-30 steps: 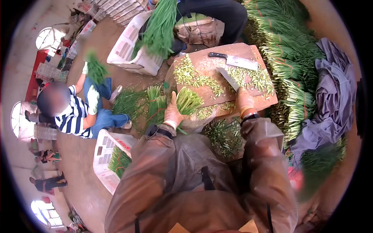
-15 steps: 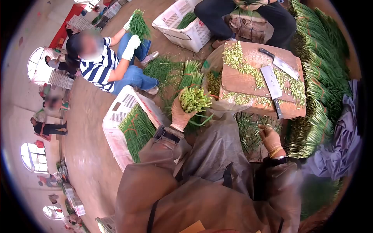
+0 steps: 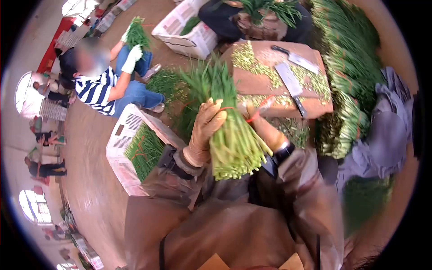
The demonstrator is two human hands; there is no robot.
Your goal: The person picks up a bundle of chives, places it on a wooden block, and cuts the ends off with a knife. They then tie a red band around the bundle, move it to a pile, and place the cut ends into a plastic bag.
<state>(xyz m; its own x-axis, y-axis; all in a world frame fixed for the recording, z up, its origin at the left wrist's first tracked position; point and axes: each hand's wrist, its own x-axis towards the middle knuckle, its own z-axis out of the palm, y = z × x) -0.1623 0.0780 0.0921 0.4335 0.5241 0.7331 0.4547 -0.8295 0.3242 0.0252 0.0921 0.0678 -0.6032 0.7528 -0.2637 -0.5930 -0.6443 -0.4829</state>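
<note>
A thick bundle of green stalks (image 3: 236,148) stands in front of my body, its pale cut ends toward me and its leaves pointing away. My gloved left hand (image 3: 202,132) is wrapped against the bundle's left side. At its right side, my gloved right hand (image 3: 265,130) has its fingers closed on a red band (image 3: 263,107), which crosses the stalks and loops out to the right. The fingertips of the right hand are partly hidden and blurred. Beyond the hands is a wooden board (image 3: 310,101) with two knives (image 3: 290,78) and chopped stalk ends (image 3: 245,58).
To the left, a white crate (image 3: 119,148) holds green bundles. Another white crate (image 3: 193,42) is further off. A seated person (image 3: 101,85) holds greens; another sits behind the board. Stacked greens (image 3: 344,76) line the right side, beside a grey cloth (image 3: 382,126).
The bundle has turned, its cut ends now toward my body. My right hand has come up from beside the board to the bundle and the red band. The whole view has shifted.
</note>
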